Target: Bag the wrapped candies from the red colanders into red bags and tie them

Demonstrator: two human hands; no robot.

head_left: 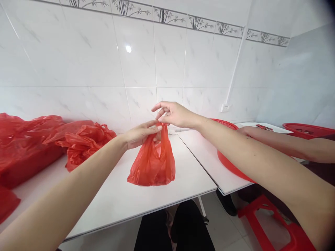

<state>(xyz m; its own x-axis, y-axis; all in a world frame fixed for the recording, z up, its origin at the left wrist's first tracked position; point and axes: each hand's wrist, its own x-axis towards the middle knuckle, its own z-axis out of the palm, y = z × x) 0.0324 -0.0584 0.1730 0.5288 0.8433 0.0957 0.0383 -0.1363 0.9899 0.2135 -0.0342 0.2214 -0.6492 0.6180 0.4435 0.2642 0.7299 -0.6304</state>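
A red plastic bag [154, 166] hangs upright over the white table, its two handles drawn together at the top. My left hand [142, 132] is closed on the handles from the left, thumb in front. Just above it, my right hand [174, 113] pinches the tip of the handles between thumb and fingers, with the index finger stretched out to the left. The bag looks filled out at the bottom, but its contents are hidden by the red plastic.
Crumpled red plastic bags [86, 143] are heaped on the left of the white table [115, 198]. On the adjoining table at right stands a red basin [227, 164], partly behind my arm. A co-worker's arm [277, 141] reaches in from the right, near a red basket [309, 129]. Below is a red stool [274, 219].
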